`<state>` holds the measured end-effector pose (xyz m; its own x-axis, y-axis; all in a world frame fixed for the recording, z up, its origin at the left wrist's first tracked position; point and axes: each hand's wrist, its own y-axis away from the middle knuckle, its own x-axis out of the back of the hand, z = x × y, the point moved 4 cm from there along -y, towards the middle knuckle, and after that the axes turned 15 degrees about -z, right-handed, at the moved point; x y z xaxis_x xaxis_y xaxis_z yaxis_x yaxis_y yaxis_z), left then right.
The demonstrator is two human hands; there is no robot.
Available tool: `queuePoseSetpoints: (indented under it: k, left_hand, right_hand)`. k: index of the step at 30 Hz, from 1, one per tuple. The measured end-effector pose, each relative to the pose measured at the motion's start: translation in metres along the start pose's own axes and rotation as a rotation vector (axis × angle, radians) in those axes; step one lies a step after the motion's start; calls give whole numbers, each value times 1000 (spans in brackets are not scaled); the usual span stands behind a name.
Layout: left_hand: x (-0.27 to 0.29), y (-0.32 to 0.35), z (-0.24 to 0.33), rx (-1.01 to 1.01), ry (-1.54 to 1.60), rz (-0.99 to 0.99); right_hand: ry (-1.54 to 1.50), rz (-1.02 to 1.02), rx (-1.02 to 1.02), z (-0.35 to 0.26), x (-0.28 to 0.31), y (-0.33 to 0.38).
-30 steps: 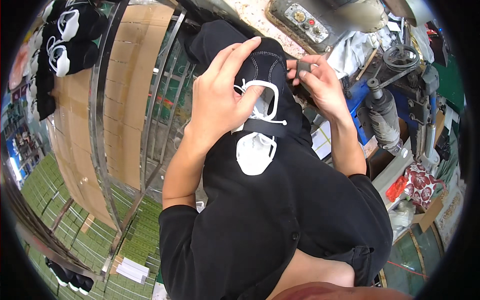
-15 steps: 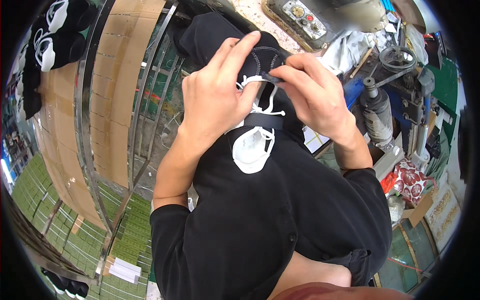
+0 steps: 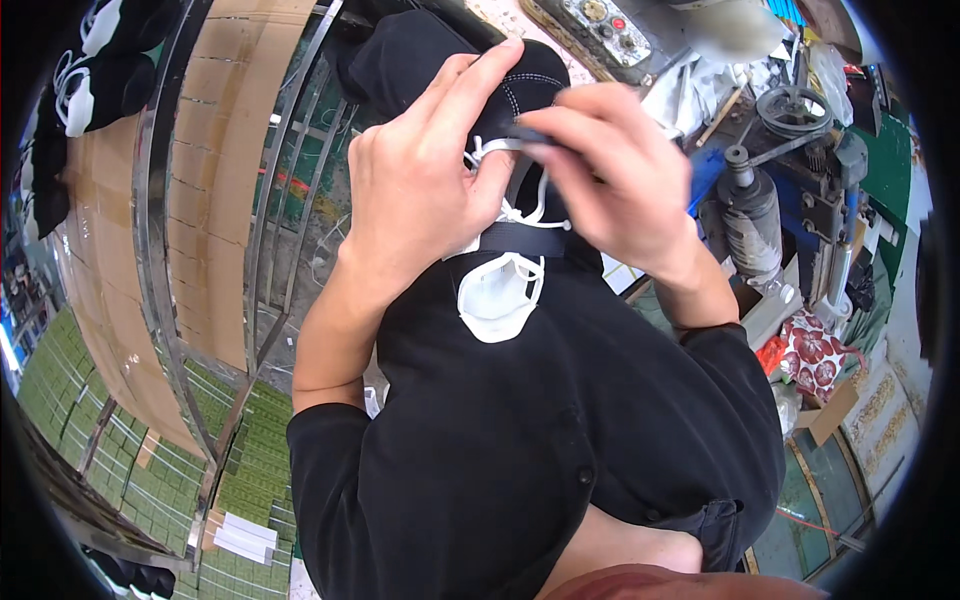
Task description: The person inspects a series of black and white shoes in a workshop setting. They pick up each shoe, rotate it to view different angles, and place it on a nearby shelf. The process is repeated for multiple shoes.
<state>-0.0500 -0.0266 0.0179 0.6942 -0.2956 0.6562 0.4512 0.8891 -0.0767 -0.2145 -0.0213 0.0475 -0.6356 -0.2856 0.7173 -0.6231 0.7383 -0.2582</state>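
Observation:
A black shoe (image 3: 535,66) with white stitching on its toe lies over my lap, toe pointing away from me. White cord laces (image 3: 545,195) with knotted ends hang at its middle, above a dark strap (image 3: 520,240). Nearest my body is a white, cup-shaped part (image 3: 497,300) with a raised rim. My left hand (image 3: 425,160) is closed on the shoe's left side, thumb by the white edging, fingers reaching toward the toe. My right hand (image 3: 625,175), smeared by motion, pinches a small dark strip (image 3: 535,133) at that white edging. What the strip belongs to is unclear.
On my left stands a metal rack (image 3: 165,250) with cardboard-covered shelves; black shoes with white parts (image 3: 80,100) sit beyond it. At the right are a machine with a handwheel (image 3: 795,112), a control box (image 3: 605,30), crumpled white sheeting (image 3: 690,90) and a red flowered bag (image 3: 812,352).
My right hand has moved left and slightly up along the white edging, drawing the dark strip with it. My left hand keeps its hold; the whole view has shifted a little.

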Motion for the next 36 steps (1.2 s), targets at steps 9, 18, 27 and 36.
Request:
queuePoseSetpoints:
  k: [9, 18, 27, 36]
  left_hand:
    - [-5, 5, -6, -10, -15, 29]
    - [-2, 9, -5, 43, 6, -16]
    - [0, 14, -13, 21, 34, 26]
    - [2, 14, -15, 50, 88, 7]
  right_hand:
    - [23, 56, 35, -5, 0, -1]
    - [94, 19, 78, 0, -9, -1]
    - [114, 63, 185, 0, -20, -7]
    - [182, 125, 218, -3, -23, -4]
